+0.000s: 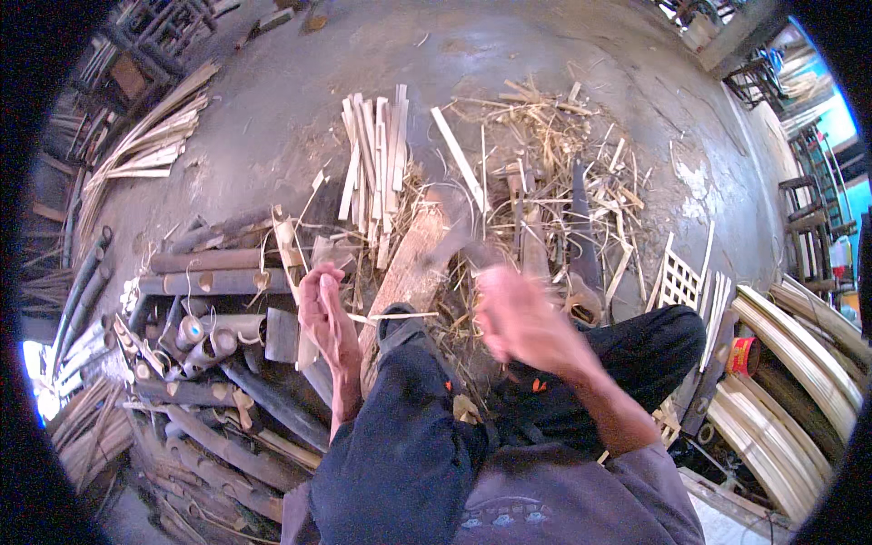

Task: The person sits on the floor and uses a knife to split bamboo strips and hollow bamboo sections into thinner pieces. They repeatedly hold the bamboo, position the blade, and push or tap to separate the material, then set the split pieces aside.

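Observation:
My left hand (329, 309) is raised left of my bent knee, palm turned inward and fingers curled together. A thin pale bamboo strip (400, 316) juts from it to the right, across my shoe (405, 329); the grip itself is partly hidden. In front of my right knee, my right hand (522, 318) is closed and smeared by motion. From it a knife (459, 238), its dark blade blurred, points away over a wooden block (413, 259). The block lies on the floor between my hands. Split bamboo strips (374, 159) are bunched just beyond it.
Dark bamboo tubes (213, 283) are heaped at the left. Shavings (554, 123) litter the floor ahead, around a dark tube (584, 218). Long pale strips (150, 150) lie far left. Bent bamboo bundles (772, 436) and a woven lattice piece (679, 280) are at the right.

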